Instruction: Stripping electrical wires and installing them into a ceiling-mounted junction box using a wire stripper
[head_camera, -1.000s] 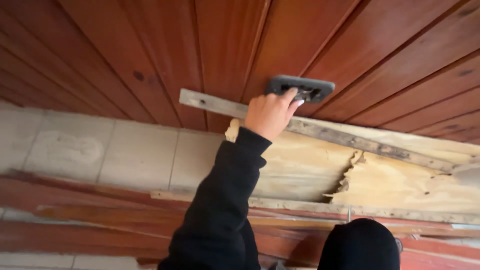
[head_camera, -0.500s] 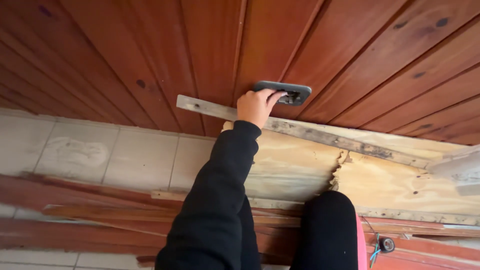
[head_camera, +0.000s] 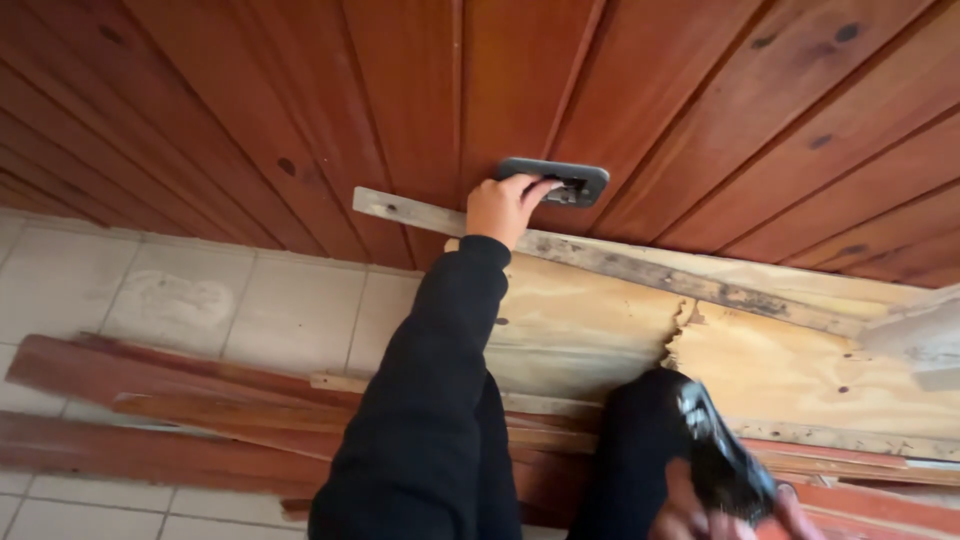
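Observation:
My left hand (head_camera: 502, 207), in a black sleeve, reaches out and grips a dark flat rectangular block (head_camera: 560, 181) pressed against the reddish-brown wooden plank panel (head_camera: 400, 90). Just below the hand lies a weathered grey-edged batten (head_camera: 640, 268). At the bottom right, my right hand (head_camera: 690, 515) is only partly in frame, its fingers closed around a dark tool with pale specks (head_camera: 725, 460). A black-clad leg (head_camera: 635, 450) shows beside it.
Pale, torn plywood sheets (head_camera: 800, 370) lie under the batten. Several loose reddish boards (head_camera: 150, 400) are stacked on a light tiled floor (head_camera: 180, 300) at the left and along the bottom. A grey-white piece (head_camera: 925, 340) sits at the right edge.
My left hand stays on the dark block, which has slid slightly along the planks. My right hand with the dark speckled tool has come into view at the bottom right.

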